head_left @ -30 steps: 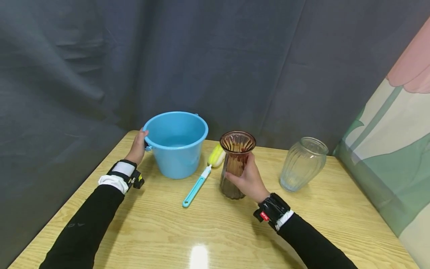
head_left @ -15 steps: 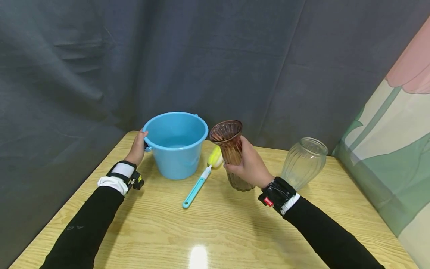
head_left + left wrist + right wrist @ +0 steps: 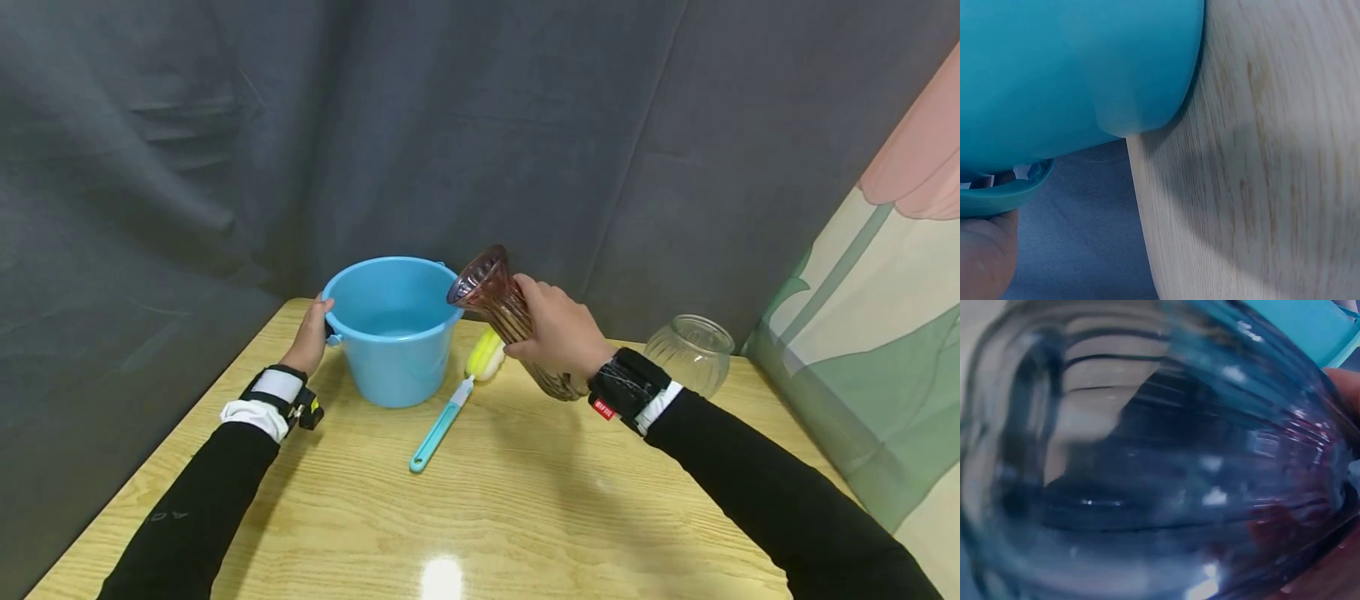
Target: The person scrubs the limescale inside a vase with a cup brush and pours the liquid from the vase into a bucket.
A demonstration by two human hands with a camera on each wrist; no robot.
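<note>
While left hand (image 3: 309, 332) grips bucket (image 3: 393, 333) rim, fingers curled over edge, right hand (image 3: 558, 333) wraps brown vase (image 3: 498, 302), lifted off table (image 3: 487, 500), tilted, mouth over bucket. Brush (image 3: 457, 392) beside bucket.

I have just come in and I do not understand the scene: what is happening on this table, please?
A person is working at a wooden table. The right hand grips a brown ribbed glass vase, lifted and tilted so that its mouth points toward a blue bucket. The left hand holds the bucket's rim on its far-left side. A bottle brush with a teal handle lies beside the bucket, and a clear glass vase stands behind the right arm.
</note>
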